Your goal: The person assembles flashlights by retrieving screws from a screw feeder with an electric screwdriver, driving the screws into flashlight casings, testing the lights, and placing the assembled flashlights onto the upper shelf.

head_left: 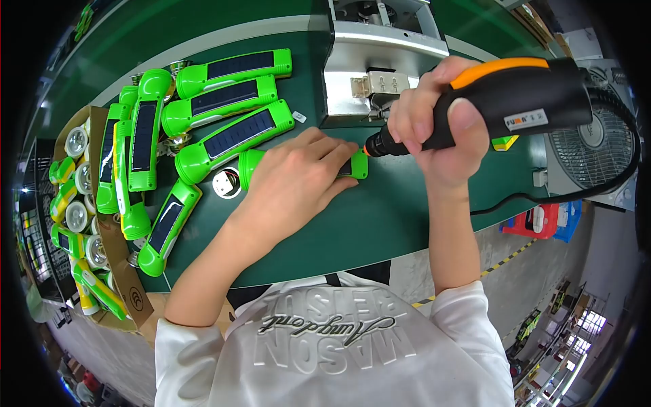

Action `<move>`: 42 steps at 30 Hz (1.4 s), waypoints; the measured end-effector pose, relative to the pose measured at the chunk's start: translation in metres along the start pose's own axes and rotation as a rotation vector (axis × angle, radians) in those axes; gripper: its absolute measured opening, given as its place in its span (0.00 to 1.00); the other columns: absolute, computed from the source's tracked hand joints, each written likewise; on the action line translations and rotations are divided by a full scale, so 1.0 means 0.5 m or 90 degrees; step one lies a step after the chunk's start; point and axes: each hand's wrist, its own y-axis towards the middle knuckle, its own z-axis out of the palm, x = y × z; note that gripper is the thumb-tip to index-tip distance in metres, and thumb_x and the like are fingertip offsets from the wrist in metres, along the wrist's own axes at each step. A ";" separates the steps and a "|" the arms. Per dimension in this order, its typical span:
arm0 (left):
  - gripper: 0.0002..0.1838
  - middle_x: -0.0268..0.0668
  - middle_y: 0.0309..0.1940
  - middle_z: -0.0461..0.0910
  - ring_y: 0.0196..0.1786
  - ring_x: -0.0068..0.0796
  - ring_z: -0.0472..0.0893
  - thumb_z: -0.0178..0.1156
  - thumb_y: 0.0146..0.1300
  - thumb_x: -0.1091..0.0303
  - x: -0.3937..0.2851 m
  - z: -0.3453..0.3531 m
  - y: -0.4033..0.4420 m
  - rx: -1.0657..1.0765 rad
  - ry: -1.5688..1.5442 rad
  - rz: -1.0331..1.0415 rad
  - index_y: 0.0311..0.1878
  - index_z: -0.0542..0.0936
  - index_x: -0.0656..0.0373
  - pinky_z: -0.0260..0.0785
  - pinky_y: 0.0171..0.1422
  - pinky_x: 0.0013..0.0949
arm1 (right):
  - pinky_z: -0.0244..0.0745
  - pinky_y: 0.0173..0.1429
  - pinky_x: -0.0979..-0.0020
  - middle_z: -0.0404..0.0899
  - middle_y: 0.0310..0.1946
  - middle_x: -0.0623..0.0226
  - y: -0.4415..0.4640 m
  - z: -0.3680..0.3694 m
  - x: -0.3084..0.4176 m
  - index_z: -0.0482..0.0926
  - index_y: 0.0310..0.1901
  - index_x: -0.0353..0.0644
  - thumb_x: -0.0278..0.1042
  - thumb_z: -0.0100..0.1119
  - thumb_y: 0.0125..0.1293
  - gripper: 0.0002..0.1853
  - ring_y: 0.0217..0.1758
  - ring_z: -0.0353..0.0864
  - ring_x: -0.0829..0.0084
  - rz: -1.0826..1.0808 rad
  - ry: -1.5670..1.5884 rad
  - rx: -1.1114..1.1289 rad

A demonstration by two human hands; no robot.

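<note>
Green flashlight (249,169) pinned on the desk (339,234), driver (519,91) at its right end.
The flashlight is gripped by the left hand (291,180), fingers curled over it; the driver is wrapped in the right hand's (451,156) closed fingers. Whether this flashlight or the others (142,136) at left are finished cannot be told.
</note>
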 end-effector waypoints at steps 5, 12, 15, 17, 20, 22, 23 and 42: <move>0.27 0.37 0.36 0.82 0.44 0.39 0.83 0.72 0.59 0.61 -0.009 -0.005 0.002 0.023 0.005 -0.052 0.59 0.74 0.53 0.76 0.43 0.43 | 0.68 0.24 0.75 0.73 0.21 0.65 -0.018 0.016 -0.013 0.72 0.49 0.33 0.26 0.64 0.64 0.15 0.17 0.69 0.77 0.001 0.002 0.027; 0.25 0.37 0.35 0.81 0.42 0.41 0.83 0.73 0.59 0.62 -0.008 -0.008 -0.001 0.010 0.005 -0.031 0.55 0.72 0.53 0.75 0.40 0.43 | 0.69 0.24 0.75 0.74 0.21 0.67 -0.025 0.025 -0.015 0.71 0.48 0.35 0.28 0.69 0.63 0.17 0.20 0.72 0.78 -0.007 0.045 -0.015; 0.27 0.37 0.40 0.82 0.41 0.42 0.83 0.74 0.58 0.62 -0.010 -0.009 -0.001 0.005 0.014 -0.026 0.57 0.73 0.53 0.76 0.42 0.43 | 0.69 0.25 0.74 0.73 0.20 0.68 -0.023 0.021 -0.007 0.71 0.50 0.36 0.30 0.71 0.64 0.20 0.19 0.71 0.77 -0.011 -0.017 0.041; 0.27 0.36 0.40 0.82 0.41 0.40 0.83 0.74 0.57 0.61 -0.015 -0.005 -0.004 -0.005 0.033 -0.021 0.57 0.74 0.53 0.76 0.41 0.42 | 0.68 0.24 0.69 0.74 0.21 0.66 -0.023 0.016 0.015 0.71 0.53 0.38 0.40 0.67 0.68 0.20 0.18 0.70 0.75 -0.054 -0.011 0.035; 0.27 0.34 0.41 0.83 0.42 0.36 0.83 0.74 0.56 0.61 -0.025 0.018 0.003 -0.030 0.098 0.003 0.58 0.76 0.53 0.77 0.42 0.40 | 0.68 0.25 0.65 0.71 0.21 0.67 0.002 0.007 0.077 0.70 0.57 0.42 0.54 0.53 0.74 0.24 0.16 0.67 0.72 -0.107 0.001 -0.021; 0.26 0.33 0.42 0.83 0.44 0.33 0.83 0.74 0.56 0.61 -0.023 0.034 0.008 -0.054 0.100 0.015 0.57 0.77 0.53 0.77 0.44 0.38 | 0.69 0.28 0.65 0.70 0.22 0.67 0.027 0.009 0.097 0.69 0.59 0.44 0.56 0.48 0.76 0.24 0.16 0.66 0.72 -0.147 -0.022 -0.029; 0.25 0.32 0.42 0.83 0.45 0.32 0.82 0.74 0.56 0.61 -0.022 0.040 0.011 -0.067 0.104 0.022 0.57 0.78 0.53 0.78 0.45 0.37 | 0.70 0.28 0.65 0.71 0.23 0.67 0.037 0.009 0.101 0.68 0.59 0.43 0.56 0.48 0.76 0.24 0.16 0.66 0.72 -0.161 -0.034 -0.037; 0.15 0.30 0.49 0.85 0.44 0.35 0.82 0.71 0.59 0.65 -0.024 0.039 0.010 -0.083 0.064 0.047 0.47 0.83 0.57 0.79 0.46 0.39 | 0.68 0.21 0.70 0.71 0.16 0.69 0.161 0.037 0.066 0.76 0.45 0.41 0.41 0.59 0.74 0.11 0.12 0.68 0.75 0.099 -0.100 -0.107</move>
